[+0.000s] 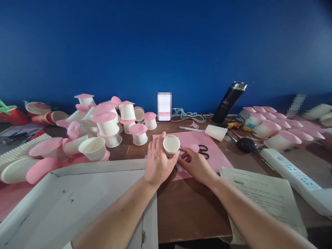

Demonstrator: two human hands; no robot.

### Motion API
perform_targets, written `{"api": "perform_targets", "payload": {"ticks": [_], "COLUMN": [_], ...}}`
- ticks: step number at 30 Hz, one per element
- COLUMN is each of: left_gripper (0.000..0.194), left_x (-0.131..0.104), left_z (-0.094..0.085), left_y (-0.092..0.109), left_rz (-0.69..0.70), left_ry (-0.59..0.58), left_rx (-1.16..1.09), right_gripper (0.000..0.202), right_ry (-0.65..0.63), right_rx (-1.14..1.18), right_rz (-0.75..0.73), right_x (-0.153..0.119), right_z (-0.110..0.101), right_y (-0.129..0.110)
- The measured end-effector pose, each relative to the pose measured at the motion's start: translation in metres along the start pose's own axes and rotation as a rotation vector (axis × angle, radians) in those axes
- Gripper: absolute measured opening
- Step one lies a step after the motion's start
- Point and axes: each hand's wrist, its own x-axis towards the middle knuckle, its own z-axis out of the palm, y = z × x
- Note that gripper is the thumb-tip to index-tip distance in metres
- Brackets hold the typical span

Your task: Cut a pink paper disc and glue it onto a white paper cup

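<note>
While the left hand (pixel 160 159) wraps its fingers around the paper cup (pixel 171 144) over the left part of the pink sheet (pixel 219 159), a light, even hold should keep the thin wall from buckling. The right hand (pixel 195 163) is curled, palm down, beside the cup; whether its fingers pinch anything cannot be told. Both forearms (pixel 121 209) angle inward toward the pink sheet.

Unclear what my R hand (pixel 198 166) has nr cup (pixel 171 144); phone scrn (pixel 164 103) pixelated; pwr strip (pixel 290 170) cut off @ R edge.
</note>
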Motion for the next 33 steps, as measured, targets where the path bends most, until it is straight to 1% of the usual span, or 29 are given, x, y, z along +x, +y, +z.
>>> {"api": "perform_targets", "payload": {"ticks": [4, 7, 9, 11, 13, 14, 16, 18, 21, 24, 29, 33], "left_gripper": [0.059, 0.059, 0.060, 0.059, 0.058, 0.058, 0.057, 0.057, 0.055, 0.056, 0.054, 0.055], "left_x": [-0.001, -0.001, -0.001, -0.001, -0.002, -0.002, -0.003, -0.003, -0.003, -0.003, -0.003, -0.004], "left_z": [0.001, 0.001, 0.000, 0.000, 0.000, 0.000, 0.001, 0.002, 0.002, 0.003, 0.002, 0.003], "left_y": [-0.001, -0.001, -0.001, -0.001, -0.001, -0.001, -0.001, -0.001, -0.001, -0.001, 0.000, -0.001], "left_rz": [0.015, 0.012, 0.007, 0.001, -0.003, -0.003, -0.001, 0.002, 0.001, 0.010, 0.011, 0.024], "left_ry": [-0.021, -0.042, -0.056, -0.072, -0.086, -0.090, -0.090, -0.083, -0.080, -0.076, -0.072, -0.068], "left_rx": [-0.002, -0.005, -0.006, -0.011, -0.019, -0.023, -0.028, -0.032, -0.041, -0.045, -0.033, -0.032], "right_gripper": [0.043, 0.038, 0.035, 0.032, 0.029, 0.029, 0.031, 0.034, 0.037, 0.042, 0.043, 0.048], "right_ry": [-0.042, -0.011, 0.032, 0.121, 0.214, 0.243, 0.246, 0.211, 0.163, 0.167, 0.164, 0.174], "right_rx": [-0.006, -0.104, -0.156, -0.240, -0.397, -0.463, -0.543, -0.563, -0.562, -0.566, -0.560, -0.533], "right_rz": [-0.014, -0.050, -0.059, -0.004, 0.084, 0.132, 0.196, 0.217, 0.175, 0.138, 0.183, 0.246], "right_x": [-0.002, -0.002, 0.000, 0.004, 0.008, 0.010, 0.014, 0.016, 0.018, 0.019, 0.022, 0.026], "right_z": [-0.003, -0.012, -0.025, -0.040, -0.054, -0.060, -0.066, -0.066, -0.059, -0.053, -0.052, -0.053], "right_y": [-0.003, -0.004, -0.002, 0.004, 0.012, 0.016, 0.023, 0.027, 0.029, 0.029, 0.031, 0.032]}}
